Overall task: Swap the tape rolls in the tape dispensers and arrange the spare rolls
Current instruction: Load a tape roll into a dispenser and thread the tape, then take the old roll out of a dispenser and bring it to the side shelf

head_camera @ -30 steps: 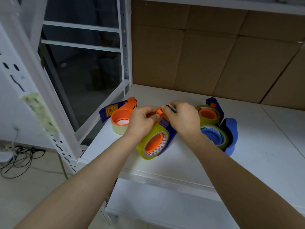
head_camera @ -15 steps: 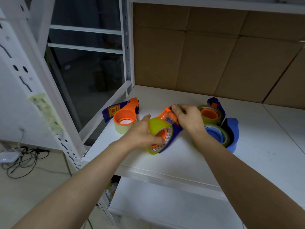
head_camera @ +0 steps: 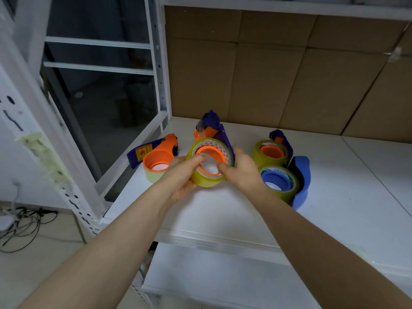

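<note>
I hold a purple-and-orange tape dispenser (head_camera: 215, 130) tilted up over the white shelf, its yellowish tape roll (head_camera: 207, 181) and orange hub facing me. My left hand (head_camera: 180, 175) grips the roll from below left, thumb on the hub rim. On the roll's right edge, my right hand (head_camera: 242, 170) clasps the dispenser. To the left, an orange dispenser (head_camera: 156, 157) with a pale roll lies on the shelf. At the right sit another purple dispenser with a yellow roll (head_camera: 270, 152) and a blue dispenser with a greenish roll (head_camera: 283, 181).
The white shelf (head_camera: 334, 197) has a cardboard back panel (head_camera: 278, 74) and a white metal upright (head_camera: 156, 52) at its left. A lower shelf (head_camera: 200, 275) shows beneath. Cables (head_camera: 20, 224) lie on the floor at the left.
The dispenser in my hands has been lifted and turned so its roll faces me. My left hand shifted from the roll's side to underneath it, and my right hand slid down from the dispenser's top.
</note>
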Motion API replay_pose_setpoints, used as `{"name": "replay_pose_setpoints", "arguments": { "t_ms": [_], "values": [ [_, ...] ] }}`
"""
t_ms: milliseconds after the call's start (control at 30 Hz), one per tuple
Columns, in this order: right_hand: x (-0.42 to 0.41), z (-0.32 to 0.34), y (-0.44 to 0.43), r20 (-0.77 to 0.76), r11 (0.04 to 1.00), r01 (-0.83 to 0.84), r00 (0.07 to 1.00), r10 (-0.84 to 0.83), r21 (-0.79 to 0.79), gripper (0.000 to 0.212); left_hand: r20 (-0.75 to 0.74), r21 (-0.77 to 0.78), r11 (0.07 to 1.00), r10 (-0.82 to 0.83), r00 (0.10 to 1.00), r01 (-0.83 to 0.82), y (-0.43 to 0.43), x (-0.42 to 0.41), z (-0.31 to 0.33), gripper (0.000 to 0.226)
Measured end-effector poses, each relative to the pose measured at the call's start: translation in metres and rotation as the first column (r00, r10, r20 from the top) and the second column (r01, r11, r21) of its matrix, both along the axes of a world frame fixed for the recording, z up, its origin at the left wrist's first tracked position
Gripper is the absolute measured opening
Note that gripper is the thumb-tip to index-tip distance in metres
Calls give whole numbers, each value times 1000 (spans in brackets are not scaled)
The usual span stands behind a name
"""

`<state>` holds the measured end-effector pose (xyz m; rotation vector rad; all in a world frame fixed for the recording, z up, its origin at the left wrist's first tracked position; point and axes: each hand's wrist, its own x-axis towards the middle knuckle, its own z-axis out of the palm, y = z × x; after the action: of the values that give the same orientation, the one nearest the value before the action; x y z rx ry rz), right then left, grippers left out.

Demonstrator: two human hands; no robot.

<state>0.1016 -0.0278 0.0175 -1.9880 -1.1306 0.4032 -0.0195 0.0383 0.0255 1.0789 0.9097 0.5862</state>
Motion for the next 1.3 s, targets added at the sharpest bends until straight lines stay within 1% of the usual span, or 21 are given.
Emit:
{"name": "replay_pose_setpoints", "arguments": {
  "t_ms": [100, 133, 167, 233, 267, 400, 467, 533, 633, 700, 767, 833, 867, 933, 967, 1033, 1067, 1100, 1167, 1233, 1300],
  "values": [
    [18, 9, 12, 76, 997, 77, 994, -76, -8, 34, -117, 124, 985, -109, 987, 123, 8, 0, 11, 54],
    [26, 13, 19, 100, 994, 102, 990, -98, -36, 34, -181, 193, 976, -67, 981, 102, 13, -1, 14, 59],
    [34, 16, 27, 139, 988, 131, 983, -118, -83, 35, -230, 270, 962, 29, 973, 35, 20, -3, 15, 52],
    [48, 20, 44, 210, 971, 175, 968, -139, -165, 34, -335, 481, 874, 255, 907, -67, 32, -13, 12, 18],
    [53, 20, 53, 228, 963, 188, 963, -143, -191, 33, -380, 565, 823, 320, 868, -56, 39, -19, 8, 11],
    [64, 5, 83, 311, 910, 233, 942, -124, -342, 30, -452, 686, 728, 443, 774, -16, 66, -42, -9, 49],
    [67, -5, 93, 361, 875, 256, 927, -102, -411, 33, -543, 710, 703, 497, 677, 53, 78, -50, -11, 63],
    [70, -12, 98, 396, 848, 288, 912, -102, -444, 36, -606, 723, 670, 497, 622, 170, 87, -53, -10, 68],
    [76, -15, 105, 364, 841, 301, 922, -135, -450, 41, -725, 662, 653, 434, 535, 367, 100, -53, -13, 78],
    [70, -14, 105, 394, 843, 354, 899, -188, -404, 46, -768, 628, 647, 427, 477, 432, 105, -52, -16, 77],
    [56, -14, 101, 512, 914, 342, 837, -191, -217, 44, -701, 709, 558, 488, 520, 432, 105, -50, -18, 59],
    [36, -15, 95, 534, 989, 148, 838, -112, -24, 42, -636, 768, 458, 467, 614, 447, 100, -45, -18, 39],
    [26, -14, 92, 514, 999, 45, 857, -32, -13, 40, -676, 732, 456, 402, 617, 506, 95, -43, -17, 37],
    [8, -18, 89, 383, 994, -86, 917, 108, -74, 33, -824, 563, 481, 269, 498, 672, 85, -38, -19, 46],
    [1, -22, 88, 279, 989, -119, 950, 138, -86, 30, -869, 494, 465, 261, 420, 734, 82, -34, -20, 49],
    [-9, -28, 86, 63, 991, -122, 990, 125, -60, 26, -894, 433, 407, 311, 324, 804, 79, -32, -26, 31],
    [-12, -31, 85, -52, 993, -112, 993, 109, -48, 24, -885, 453, 406, 311, 347, 794, 78, -34, -29, 17],
    [-15, -34, 83, -183, 994, -100, 979, 91, -39, 21, -862, 505, 438, 293, 413, 744, 78, -36, -31, 7],
    [-19, -31, 77, -453, 999, -54, 890, 45, -7, 19, -780, 606, 542, 264, 567, 582, 77, -38, -33, 8],
    [-22, -22, 71, -597, 999, -39, 802, 25, -10, 24, -644, 688, 611, 267, 717, 390, 74, -38, -29, 17],
    [-23, -13, 66, -684, 997, -75, 726, 67, 19, 35, -430, 674, 720, 204, 879, 163, 65, -36, -20, 12]
  ]
}}
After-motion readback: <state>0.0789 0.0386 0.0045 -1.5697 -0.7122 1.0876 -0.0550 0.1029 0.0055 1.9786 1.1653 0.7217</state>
